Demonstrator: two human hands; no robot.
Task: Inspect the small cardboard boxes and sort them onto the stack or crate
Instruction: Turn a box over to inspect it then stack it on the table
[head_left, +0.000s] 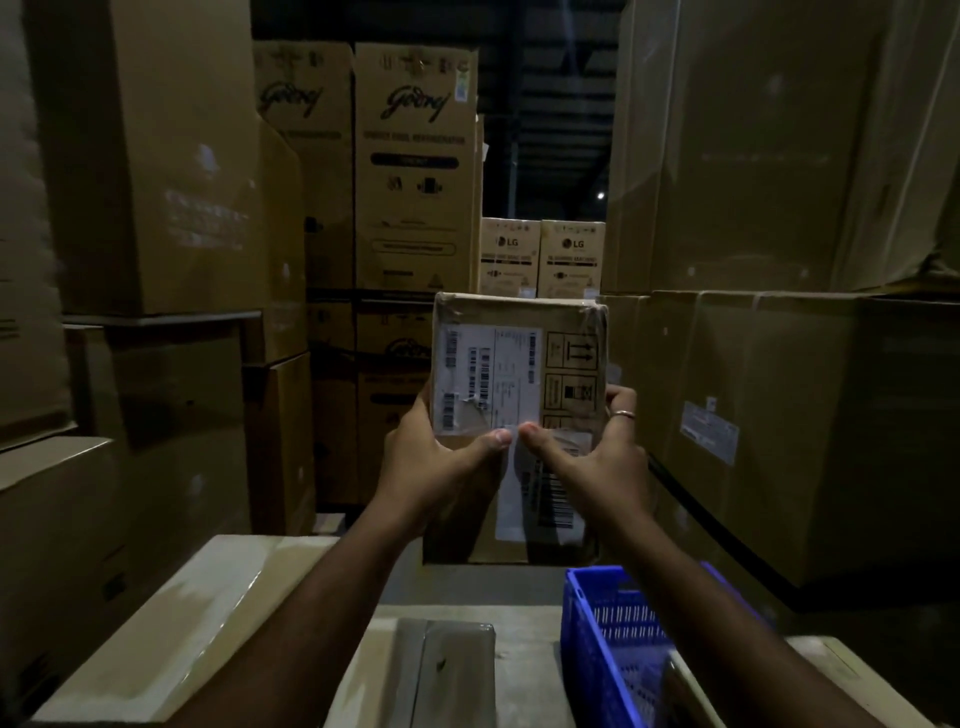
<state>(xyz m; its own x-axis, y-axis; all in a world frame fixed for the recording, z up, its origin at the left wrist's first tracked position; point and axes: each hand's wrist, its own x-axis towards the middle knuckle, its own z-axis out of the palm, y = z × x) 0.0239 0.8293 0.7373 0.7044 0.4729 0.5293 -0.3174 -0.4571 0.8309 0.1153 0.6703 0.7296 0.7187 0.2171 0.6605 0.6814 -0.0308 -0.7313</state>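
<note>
With both hands, left hand (431, 467) and right hand (597, 457), gripping the small box (519, 364), I should turn it slowly to check every side.

Two bare forearms in view, no sleeves reaching the wrists. Left hand (436, 462): no jewellery visible, thumbnail short. Right hand (597, 457): thin metallic ring (623, 414) on one finger, short nails. No gloves, no watch.

One small cardboard box (519, 374) is held up, one blue plastic crate (602, 644) sits below, and two hands (431, 467) are in view. Behind stand two LG cartons (570, 259) and perhaps four Godrej cartons (415, 171), the lower ones dim.
</note>
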